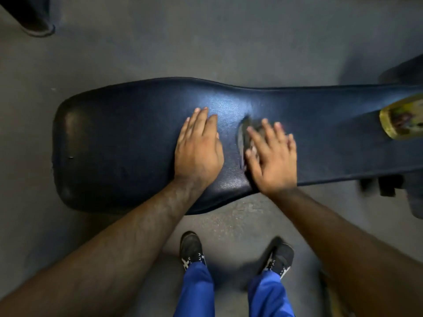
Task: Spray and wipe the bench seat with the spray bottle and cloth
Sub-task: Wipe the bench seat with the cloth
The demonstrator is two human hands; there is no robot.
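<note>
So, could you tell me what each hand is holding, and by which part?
Right hand presses flat on the cloth, covering most of it. Left hand holds nothing, resting flat on the bench seat.

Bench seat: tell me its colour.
The bench seat is dark navy, almost black, with a fine leather-like grain; the head view shows it best.

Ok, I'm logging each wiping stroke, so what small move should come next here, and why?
Probably sweep the right hand with the cloth leftward. The cloth sits mid bench seat under spread fingers, and the wide end lies beyond the left hand, which rests flat and would need to shift aside.
</note>
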